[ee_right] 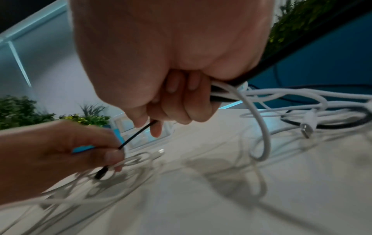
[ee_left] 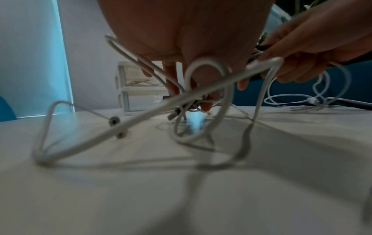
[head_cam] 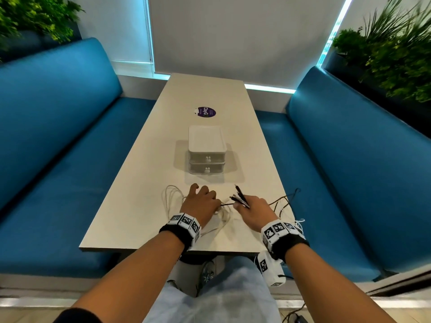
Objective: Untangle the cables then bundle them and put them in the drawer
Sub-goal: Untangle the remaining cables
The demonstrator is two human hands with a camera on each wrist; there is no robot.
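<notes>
Loose white cables (head_cam: 173, 198) lie tangled on the near end of the table (head_cam: 144, 215), under and left of my left hand (head_cam: 210, 200). In the left wrist view the left hand (ee_left: 193, 90) curls its fingers down into the knot of white cables (ee_left: 141, 121). In the right wrist view the left hand (ee_right: 109, 153) pinches a thin black cable (ee_right: 136, 135) near its plug. My right hand (head_cam: 245, 206) grips a bundle of black cables (head_cam: 240, 196). In that view the right hand (ee_right: 173, 109) also has white cable (ee_right: 261, 124) in its fist. A white two-drawer unit (head_cam: 207, 150) stands behind, both drawers closed.
More black and white cable (head_cam: 285, 203) trails off the table's right edge. A purple round sticker (head_cam: 205, 112) is on the far tabletop. Blue benches (head_cam: 58, 141) (head_cam: 349, 164) flank the table, with plants (head_cam: 391, 54) behind them. The drawer unit (ee_left: 138, 89) stands close ahead of the hands.
</notes>
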